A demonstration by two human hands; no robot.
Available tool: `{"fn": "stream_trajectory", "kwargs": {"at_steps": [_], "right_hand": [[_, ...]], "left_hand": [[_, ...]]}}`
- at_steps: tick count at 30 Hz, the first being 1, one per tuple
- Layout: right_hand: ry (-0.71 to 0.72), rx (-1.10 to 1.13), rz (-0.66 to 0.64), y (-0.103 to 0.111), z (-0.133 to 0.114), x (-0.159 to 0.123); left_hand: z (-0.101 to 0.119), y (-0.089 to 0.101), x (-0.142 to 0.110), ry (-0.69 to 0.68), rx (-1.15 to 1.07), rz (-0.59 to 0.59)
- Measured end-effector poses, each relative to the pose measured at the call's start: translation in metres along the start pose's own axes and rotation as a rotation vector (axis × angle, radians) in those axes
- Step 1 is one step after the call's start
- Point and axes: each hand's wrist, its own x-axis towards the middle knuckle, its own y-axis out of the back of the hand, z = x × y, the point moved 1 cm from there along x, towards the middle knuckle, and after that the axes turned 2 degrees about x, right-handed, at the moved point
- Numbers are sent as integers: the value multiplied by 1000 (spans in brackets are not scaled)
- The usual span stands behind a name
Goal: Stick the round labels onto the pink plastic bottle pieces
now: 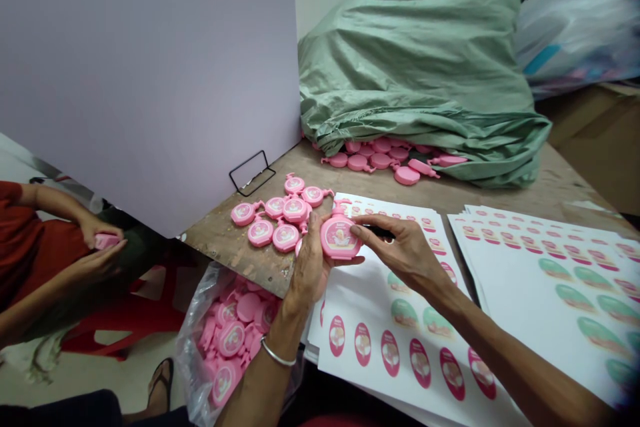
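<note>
My left hand (pixel 311 260) is closed around a small pink plastic pump-bottle toy (pixel 341 237), held upright with its picture label facing me. My right hand (pixel 400 247) has its thumb and finger at the bottle's right edge, touching near the label. A slim black tool (pixel 381 232) sits in that hand, its kind partly hidden by the fingers. Beyond my left hand, several labelled pink bottles (pixel 286 237) lie in a loose group on the wooden table (pixel 225 240). Under my wrists spread printed sticker sheets (pixel 370 300) with oval pink and rounded green labels.
A green cloth sack (pixel 425 67) spills unlabelled pink pieces (pixel 380 160) onto the table. More sticker sheets (pixel 540 307) lie rightward. A clear plastic bag (pixel 193 333) of labelled bottles hangs below the edge. A wire stand (pixel 253 173) adjoins a pale partition (pixel 150 80); a co-worker's hands (pixel 103 247) hold a pink piece.
</note>
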Motion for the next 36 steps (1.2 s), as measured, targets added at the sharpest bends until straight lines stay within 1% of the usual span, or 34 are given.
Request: {"fn": "stream_trajectory", "kwargs": {"at_steps": [7,12,15,17,19,20,23,25,26,27,28,29,32,33,34,36], "right_hand": [[-1,-35,6,0,-2,1],[11,-69,4,-1,-3,1],[34,-100,1,0,-4,1],[76,-143,8,0,-4,0],[153,-244,20,0,-4,-1],[206,-331,34,0,-5,-2],[355,-697,116,1,-9,-8],[369,-893,181,4,-10,-10],[344,-930,213,5,-10,-10],[310,-905,239,6,-9,-9],[271,-819,246,7,-6,-8],[232,-693,226,6,-3,-6],[126,-295,61,0,9,2],[87,-235,22,-2,12,5],[56,-219,19,-3,15,7],[16,-254,68,3,17,8]], "left_hand": [[0,-2,0,-26,-23,-19],[2,-3,-2,-78,22,-16],[5,-5,-5,-76,46,-77],[6,-6,-6,-81,58,-112],[6,-5,-6,-87,56,-115],[5,-5,-6,-87,52,-114],[2,-5,-4,-91,38,-115],[1,-6,-4,-83,23,-120],[1,-6,-4,-70,16,-124],[1,-6,-5,-55,11,-128],[1,-6,-7,-37,9,-134],[1,-6,-9,-14,10,-150],[0,-6,-18,20,17,-237],[0,-4,-21,15,16,-253],[0,-2,-24,11,13,-258],[1,7,-33,13,12,-222]]}}
